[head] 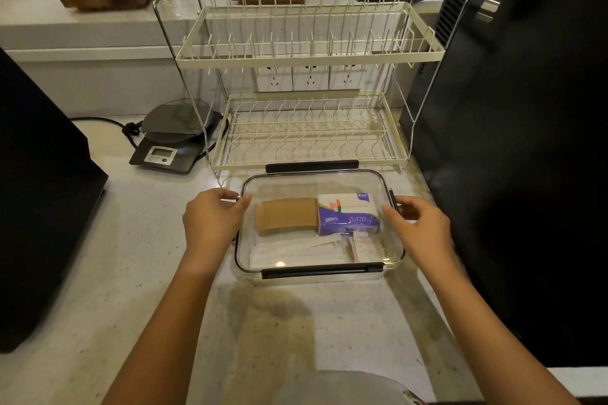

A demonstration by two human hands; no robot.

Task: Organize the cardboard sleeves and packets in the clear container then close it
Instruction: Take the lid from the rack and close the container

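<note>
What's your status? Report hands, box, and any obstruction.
Left hand and right hand at the box side latches, grip unclear. Lid on; sleeves and packets inside. Nothing in the way.

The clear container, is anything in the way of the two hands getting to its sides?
Nothing visible is. The left hand is already at the left edge of the clear container and the right hand at its right edge, by the side clips.

Dim, soft shadows — edges bowed (wide-angle).
</note>
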